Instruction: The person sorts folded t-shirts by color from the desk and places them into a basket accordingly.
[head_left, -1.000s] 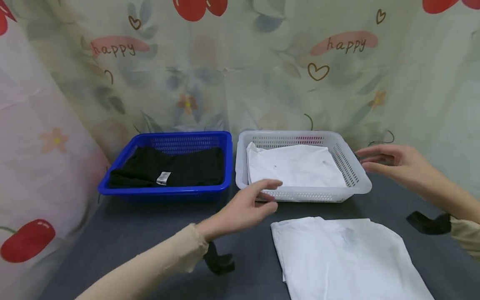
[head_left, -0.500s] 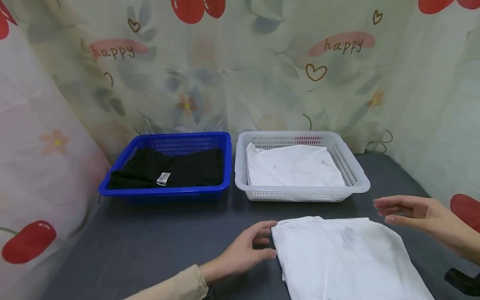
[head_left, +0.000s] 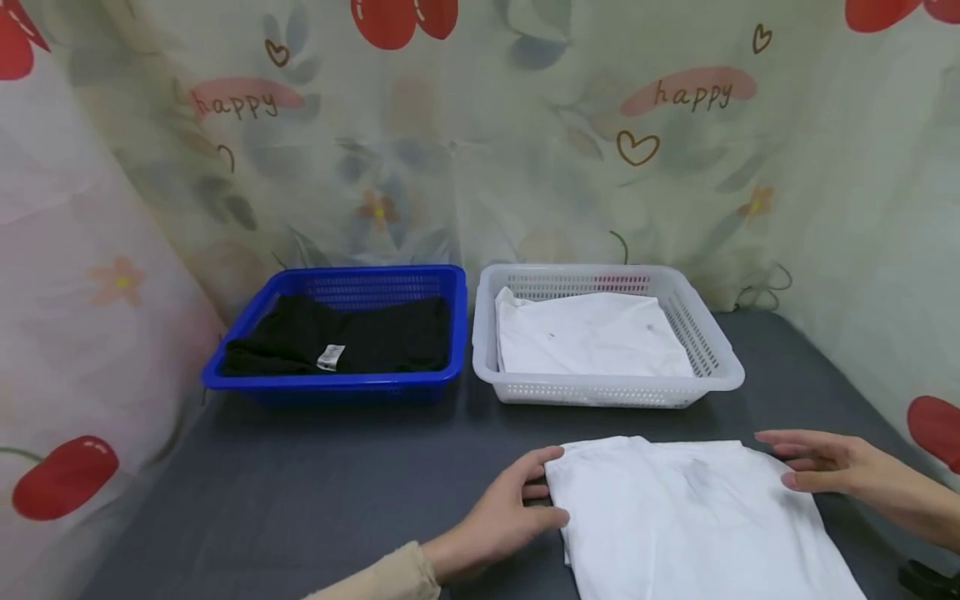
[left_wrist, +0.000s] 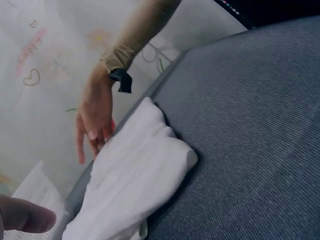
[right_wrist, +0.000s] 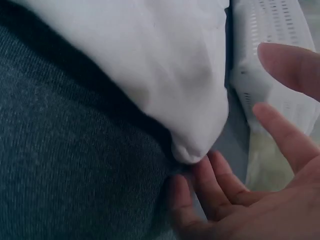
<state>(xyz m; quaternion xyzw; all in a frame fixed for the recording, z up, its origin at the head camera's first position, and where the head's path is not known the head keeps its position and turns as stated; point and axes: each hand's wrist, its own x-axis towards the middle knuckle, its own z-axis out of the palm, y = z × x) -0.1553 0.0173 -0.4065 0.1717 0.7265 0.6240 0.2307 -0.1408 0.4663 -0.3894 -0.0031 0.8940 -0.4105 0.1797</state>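
Observation:
A folded white garment [head_left: 682,517] lies on the dark grey table in front of me, a faint grey smudge near its far edge. My left hand [head_left: 510,517] is at its far left corner, fingers and thumb spread apart and the tips right at the edge. Across from it, my right hand [head_left: 847,467] reaches the far right corner with loosely extended fingers. In the right wrist view, several fingertips of the right hand [right_wrist: 260,200] are against the tip of the cloth [right_wrist: 185,115], thumb raised away. Only the left thumb [left_wrist: 30,215] shows in the left wrist view.
Behind the garment stands a white perforated basket [head_left: 607,390] holding another folded white garment [head_left: 592,333]. To its left, a blue basket [head_left: 333,382] holds a folded black garment [head_left: 390,337] with a white label. A patterned curtain [head_left: 525,167] hangs behind and along the sides.
Both hands have come down from beside the white basket toward me, to the left and right corners of the folded white garment on the table. The baskets have stayed put.

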